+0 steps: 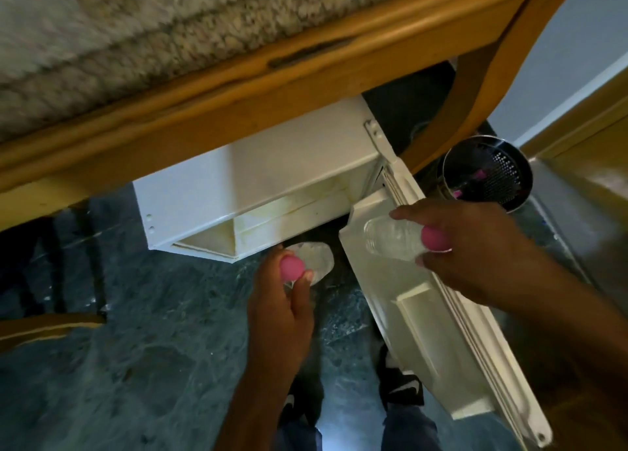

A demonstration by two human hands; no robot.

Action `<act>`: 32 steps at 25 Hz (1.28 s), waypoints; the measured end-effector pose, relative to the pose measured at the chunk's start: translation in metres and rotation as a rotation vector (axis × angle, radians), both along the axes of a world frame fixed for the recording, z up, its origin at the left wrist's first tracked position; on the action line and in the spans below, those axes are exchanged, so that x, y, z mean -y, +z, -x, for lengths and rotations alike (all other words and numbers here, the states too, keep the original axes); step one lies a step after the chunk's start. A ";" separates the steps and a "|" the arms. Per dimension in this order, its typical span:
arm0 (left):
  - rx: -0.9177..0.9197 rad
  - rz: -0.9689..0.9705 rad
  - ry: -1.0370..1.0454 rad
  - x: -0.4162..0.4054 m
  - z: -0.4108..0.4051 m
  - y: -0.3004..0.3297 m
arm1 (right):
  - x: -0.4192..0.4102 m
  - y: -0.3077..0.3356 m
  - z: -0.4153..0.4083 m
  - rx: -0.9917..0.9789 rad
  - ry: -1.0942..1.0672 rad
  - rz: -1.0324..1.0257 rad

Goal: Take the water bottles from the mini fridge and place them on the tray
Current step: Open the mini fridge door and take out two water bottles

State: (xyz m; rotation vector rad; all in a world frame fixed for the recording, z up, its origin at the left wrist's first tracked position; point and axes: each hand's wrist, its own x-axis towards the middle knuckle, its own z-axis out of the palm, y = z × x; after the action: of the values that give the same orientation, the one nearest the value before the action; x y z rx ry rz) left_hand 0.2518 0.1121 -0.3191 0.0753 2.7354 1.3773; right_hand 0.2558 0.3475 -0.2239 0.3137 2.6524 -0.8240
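Observation:
I look straight down at a white mini fridge (238, 185) under a wooden counter edge, its door (431, 318) swung open toward the lower right. My left hand (282, 308) grips a clear water bottle (316, 262) with a pink cap, held just in front of the fridge opening. My right hand (475, 250) grips a second clear pink-capped bottle (390, 236) over the top of the open door's inner shelf. No tray is in view.
A speckled stone countertop (153, 42) with a wooden rim (272, 87) fills the top. A metal perforated bin (489, 173) stands to the right of the fridge. My feet in dark shoes (401, 382) stand on the dark marbled floor (153, 348).

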 end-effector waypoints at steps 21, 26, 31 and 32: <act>0.047 0.109 0.157 0.030 -0.051 0.004 | -0.025 -0.077 0.015 0.189 0.223 -0.309; -0.010 0.156 0.202 0.052 -0.038 0.018 | 0.008 -0.074 0.012 0.204 0.071 -0.102; -0.064 0.196 0.221 0.091 -0.026 0.049 | 0.054 -0.068 0.014 0.164 0.176 -0.114; -0.062 0.214 0.223 0.098 -0.023 0.057 | 0.062 -0.066 0.016 0.166 0.230 -0.130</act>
State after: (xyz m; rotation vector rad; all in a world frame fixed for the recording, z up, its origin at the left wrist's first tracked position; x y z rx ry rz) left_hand 0.2753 0.0143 -0.2619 -0.2090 3.0006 1.1330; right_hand 0.2397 0.2851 -0.2900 0.1009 2.5298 -0.5307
